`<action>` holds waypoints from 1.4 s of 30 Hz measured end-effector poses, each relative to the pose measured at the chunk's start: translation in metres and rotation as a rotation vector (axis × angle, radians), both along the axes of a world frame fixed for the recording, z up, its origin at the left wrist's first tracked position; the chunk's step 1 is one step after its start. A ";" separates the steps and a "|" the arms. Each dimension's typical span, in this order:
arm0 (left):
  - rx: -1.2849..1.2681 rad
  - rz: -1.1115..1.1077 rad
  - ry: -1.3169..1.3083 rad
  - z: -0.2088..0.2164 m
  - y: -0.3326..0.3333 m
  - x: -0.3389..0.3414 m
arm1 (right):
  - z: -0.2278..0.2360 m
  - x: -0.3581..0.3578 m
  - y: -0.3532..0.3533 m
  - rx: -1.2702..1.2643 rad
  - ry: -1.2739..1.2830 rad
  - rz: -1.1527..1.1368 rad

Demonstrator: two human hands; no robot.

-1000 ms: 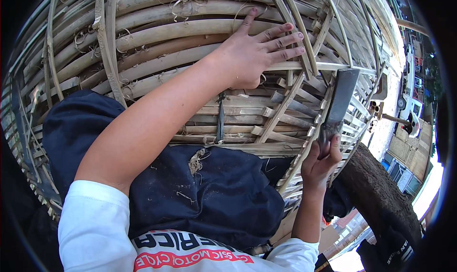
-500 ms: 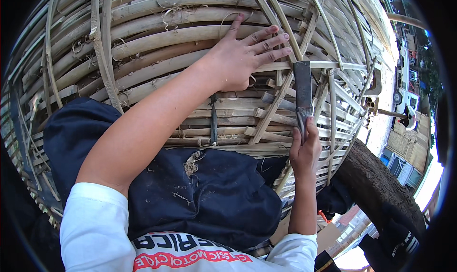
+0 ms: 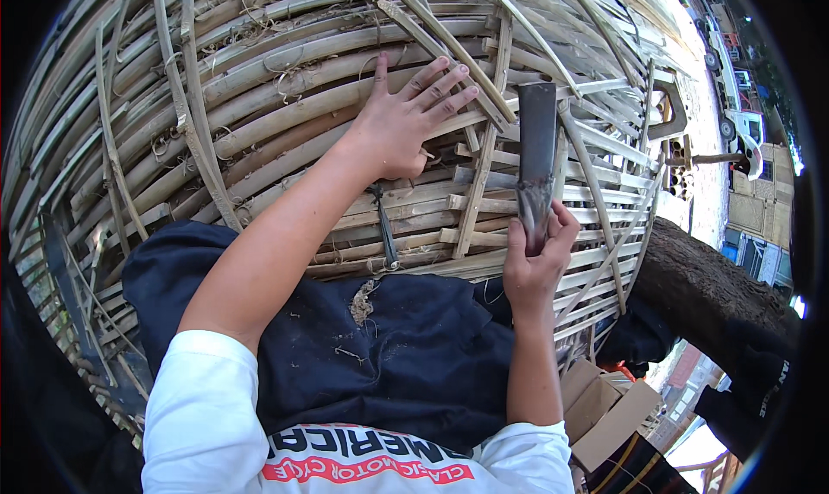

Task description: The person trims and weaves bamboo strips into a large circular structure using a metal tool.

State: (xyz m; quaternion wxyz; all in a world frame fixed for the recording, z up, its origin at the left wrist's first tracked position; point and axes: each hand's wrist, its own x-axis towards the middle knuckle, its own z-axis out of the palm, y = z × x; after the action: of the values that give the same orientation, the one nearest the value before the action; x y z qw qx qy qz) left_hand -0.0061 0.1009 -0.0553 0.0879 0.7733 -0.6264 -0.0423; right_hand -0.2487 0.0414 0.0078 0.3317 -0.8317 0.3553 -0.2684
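A large woven bamboo basket frame (image 3: 259,105) fills the upper view, resting against my lap. My left hand (image 3: 406,123) lies flat on its slats with fingers spread, holding nothing. My right hand (image 3: 535,252) grips the handle of a broad dark cleaver-like knife (image 3: 537,140), blade pointing up and lying against the bamboo strips near the basket's right side. A black cord (image 3: 382,222) hangs from a slat just below my left palm.
Dark blue trousers (image 3: 397,347) with bamboo shavings cover my lap. A thick tree trunk (image 3: 708,295) runs at the right, cardboard boxes (image 3: 604,408) lie below it. A vehicle (image 3: 734,79) and a wall stand at the far right.
My right hand has brought the knife leftward and turned it upright, closer to my left hand. My left hand has stayed pressed on the slats.
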 end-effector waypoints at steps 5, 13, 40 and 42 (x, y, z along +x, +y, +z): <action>-0.017 -0.053 0.023 0.013 -0.007 -0.004 | -0.035 0.002 0.014 0.358 -0.116 -0.262; 0.134 -0.053 -0.030 0.007 -0.005 0.003 | -0.045 0.007 0.042 -0.051 -0.117 -0.067; -0.271 -0.126 -0.078 0.024 -0.039 -0.004 | -0.007 -0.008 -0.023 0.201 -0.293 -0.414; -0.263 -0.248 0.089 0.025 -0.052 0.009 | -0.002 -0.011 -0.027 0.272 -0.316 -0.424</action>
State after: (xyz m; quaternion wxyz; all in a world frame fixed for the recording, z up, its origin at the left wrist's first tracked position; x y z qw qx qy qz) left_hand 0.0029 0.0486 -0.0301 0.2100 0.6695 -0.7125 -0.0050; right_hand -0.2598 0.0147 0.0056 0.4280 -0.6346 0.4977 -0.4079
